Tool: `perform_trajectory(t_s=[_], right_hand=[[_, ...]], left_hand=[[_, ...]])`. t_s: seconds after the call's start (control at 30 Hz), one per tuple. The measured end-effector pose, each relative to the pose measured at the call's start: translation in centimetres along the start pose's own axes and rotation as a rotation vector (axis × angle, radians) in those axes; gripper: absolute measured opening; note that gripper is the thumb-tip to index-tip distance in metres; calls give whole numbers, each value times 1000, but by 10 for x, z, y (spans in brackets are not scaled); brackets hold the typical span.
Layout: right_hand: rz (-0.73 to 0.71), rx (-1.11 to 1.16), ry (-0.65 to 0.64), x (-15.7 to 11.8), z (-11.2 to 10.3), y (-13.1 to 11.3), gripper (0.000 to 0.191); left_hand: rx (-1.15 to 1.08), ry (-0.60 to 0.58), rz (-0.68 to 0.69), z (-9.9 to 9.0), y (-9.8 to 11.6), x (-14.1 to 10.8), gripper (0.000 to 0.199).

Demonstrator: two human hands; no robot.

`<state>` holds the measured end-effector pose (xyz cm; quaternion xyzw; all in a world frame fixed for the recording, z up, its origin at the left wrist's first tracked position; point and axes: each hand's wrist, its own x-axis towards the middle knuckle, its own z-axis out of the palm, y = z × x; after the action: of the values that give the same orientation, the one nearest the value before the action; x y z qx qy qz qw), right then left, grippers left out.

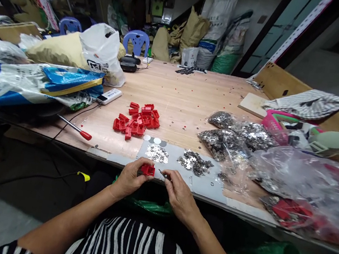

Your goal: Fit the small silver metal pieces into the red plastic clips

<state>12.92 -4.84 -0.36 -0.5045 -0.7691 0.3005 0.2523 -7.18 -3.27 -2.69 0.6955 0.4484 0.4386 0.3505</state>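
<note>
My left hand (130, 177) is closed round a small red plastic housing (148, 170) at the table's front edge, its open side facing up. Just to the right, my right hand (179, 191) pinches a small dark metal piece (162, 174) between thumb and fingertips; its exact kind is too small to make out. The two held pieces are close together but apart. Beyond my hands, a pile of shiny flat metal pieces (157, 153) and a pile of darker metal pieces (195, 162) lie on a grey mat (173, 151). More red plastic housings (139, 121) are heaped behind them.
Clear bags of metal parts (230, 139) lie to the right, beside a pink basket (275, 126) and a plastic bag with red parts (294, 213). On the left are a red-tipped lever (85, 135), a white power bank-like device (109, 96) with a cable, and large sacks (59, 50).
</note>
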Motion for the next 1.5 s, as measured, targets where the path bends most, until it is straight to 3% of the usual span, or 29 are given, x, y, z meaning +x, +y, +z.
perform_trajectory(t_s=[0.17,0.3,0.43,0.6,0.87,1.0,1.13,1.23,1.33,1.43,1.5], right_hand=[[92,177,-63,-4,-10,-2,19],[27,266,-115,-2,-16,-15,37],[-15,224,-125,1,-16,-24,42],[-40,147,-95,4,-11,-23,39],[2,26,38,1,-4,-23,35],[13,119,77,-1,0,-22,34],[38,187,27,-1,-2,-16,38],[99,120,10,0,-8,-8,37],[147,-34,71,4,-13,2,29],[122,-152,135,12,-13,11,19],[95,-202,140,19,-10,14,18]], left_hand=[[-217,75,-128,-1,16,0,30],[-739,89,-389,3,33,2,19],[-1174,40,-595,9,38,0,23],[-1352,50,-689,12,34,-5,13],[-1449,93,-769,15,38,-5,7],[-1411,46,-766,17,37,-9,12],[-1282,-29,-709,17,36,-16,22],[-971,-85,-631,17,29,-21,26],[-536,-170,-514,19,17,-25,21],[-125,-252,-335,20,5,-30,7],[22,-305,-244,20,0,-32,15]])
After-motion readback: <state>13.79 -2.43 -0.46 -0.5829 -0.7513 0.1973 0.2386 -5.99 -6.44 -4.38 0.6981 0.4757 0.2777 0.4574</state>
